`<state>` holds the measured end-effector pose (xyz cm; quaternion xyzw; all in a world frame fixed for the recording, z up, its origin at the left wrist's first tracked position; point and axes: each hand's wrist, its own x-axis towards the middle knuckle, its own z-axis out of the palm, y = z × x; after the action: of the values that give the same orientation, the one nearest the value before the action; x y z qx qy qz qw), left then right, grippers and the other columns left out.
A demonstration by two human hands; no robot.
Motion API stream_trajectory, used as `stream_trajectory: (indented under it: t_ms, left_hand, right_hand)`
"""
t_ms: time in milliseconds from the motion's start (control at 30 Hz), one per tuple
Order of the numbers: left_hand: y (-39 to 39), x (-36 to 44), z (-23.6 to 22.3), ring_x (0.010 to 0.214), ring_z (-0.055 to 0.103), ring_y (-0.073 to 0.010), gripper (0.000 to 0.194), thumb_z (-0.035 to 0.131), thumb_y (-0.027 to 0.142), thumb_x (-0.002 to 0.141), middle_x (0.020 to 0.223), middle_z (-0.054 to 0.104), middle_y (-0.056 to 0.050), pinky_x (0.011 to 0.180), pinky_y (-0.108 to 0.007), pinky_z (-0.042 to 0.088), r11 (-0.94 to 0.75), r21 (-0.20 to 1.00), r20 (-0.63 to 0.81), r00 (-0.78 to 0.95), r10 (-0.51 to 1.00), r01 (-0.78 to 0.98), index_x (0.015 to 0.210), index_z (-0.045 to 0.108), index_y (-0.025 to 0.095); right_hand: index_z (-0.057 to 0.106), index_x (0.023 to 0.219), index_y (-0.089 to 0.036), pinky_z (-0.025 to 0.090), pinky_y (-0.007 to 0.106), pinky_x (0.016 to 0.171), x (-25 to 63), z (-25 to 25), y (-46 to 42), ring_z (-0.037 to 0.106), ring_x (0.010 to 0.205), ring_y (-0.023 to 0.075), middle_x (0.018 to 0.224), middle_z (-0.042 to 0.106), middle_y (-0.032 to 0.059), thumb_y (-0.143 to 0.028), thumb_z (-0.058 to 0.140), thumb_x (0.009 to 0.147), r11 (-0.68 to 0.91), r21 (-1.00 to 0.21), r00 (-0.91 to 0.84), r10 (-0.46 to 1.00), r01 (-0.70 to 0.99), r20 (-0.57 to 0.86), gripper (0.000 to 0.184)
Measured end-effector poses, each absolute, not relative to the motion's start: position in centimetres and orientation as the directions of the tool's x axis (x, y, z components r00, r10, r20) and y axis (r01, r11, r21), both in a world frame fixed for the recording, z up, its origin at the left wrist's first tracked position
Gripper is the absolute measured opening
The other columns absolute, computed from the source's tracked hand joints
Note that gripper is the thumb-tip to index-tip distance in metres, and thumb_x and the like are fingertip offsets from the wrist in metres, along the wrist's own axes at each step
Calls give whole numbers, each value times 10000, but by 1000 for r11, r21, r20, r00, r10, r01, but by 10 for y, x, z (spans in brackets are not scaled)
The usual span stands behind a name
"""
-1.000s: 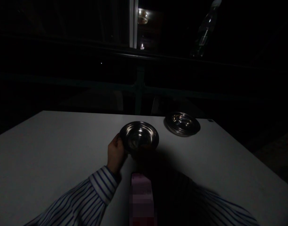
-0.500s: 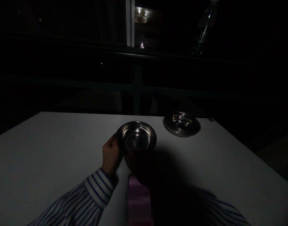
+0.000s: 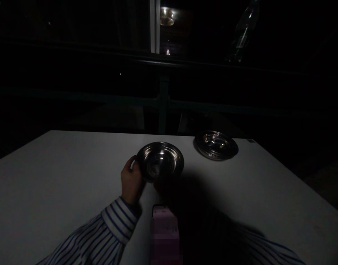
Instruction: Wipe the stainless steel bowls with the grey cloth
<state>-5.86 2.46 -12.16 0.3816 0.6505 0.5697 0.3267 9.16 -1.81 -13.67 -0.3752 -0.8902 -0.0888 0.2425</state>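
A shiny steel bowl [image 3: 161,162] is tilted slightly toward me over the white table. Its left rim is gripped by my left hand [image 3: 131,180], with the thumb on top and the other fingers mostly hidden beneath. My right hand [image 3: 171,193] is a dark shape at the bowl's near rim; deep shadow hides its fingers, so I cannot tell how they are placed. Below the bowl, a phone [image 3: 164,224] with a pinkish lit screen lies partly covered by the dark right arm.
Several nested steel bowls [image 3: 217,145] stand at the back right of the white table [image 3: 61,176]. Behind the table is a dark window with a pale vertical frame [image 3: 155,27]. A clear bottle [image 3: 244,33] shows dimly at the upper right.
My right hand has slid a little to the right along the bowl's near rim. My left hand keeps its hold. The whole view has shifted slightly.
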Motion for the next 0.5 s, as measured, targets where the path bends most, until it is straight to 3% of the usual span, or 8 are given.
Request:
stream_trajectory:
  t_ms: [133, 333, 500]
  left_hand:
    - [27, -58, -122, 908, 621, -240, 465, 467, 326, 778, 1020, 663, -155, 792, -357, 489, 37, 989, 41, -500, 865, 145, 1146, 581, 66]
    - [30, -58, -123, 915, 623, -247, 430, 467, 313, 777, 1018, 671, -147, 796, -366, 489, 30, 986, 56, -502, 863, 162, 1105, 616, 78]
    - [32, -59, -126, 948, 617, -237, 425, 455, 285, 781, 1063, 658, -155, 819, -342, 479, 13, 986, 74, -498, 864, 169, 1107, 612, 61]
  right_hand:
    - [554, 1136, -227, 517, 379, 794, 107, -139, -15, 585, 961, 206, 1043, 630, 71, -147, 388, 887, 661, -44, -556, 664, 749, 500, 310]
    - [590, 1049, -188, 466, 381, 892, 84, -140, -18, 564, 980, 197, 1027, 631, 75, -177, 442, 875, 681, -13, -582, 635, 732, 507, 228]
    - [610, 1021, -181, 505, 366, 792, 104, -144, -12, 595, 877, 201, 941, 656, 85, -207, 442, 878, 624, -23, -525, 676, 781, 518, 222]
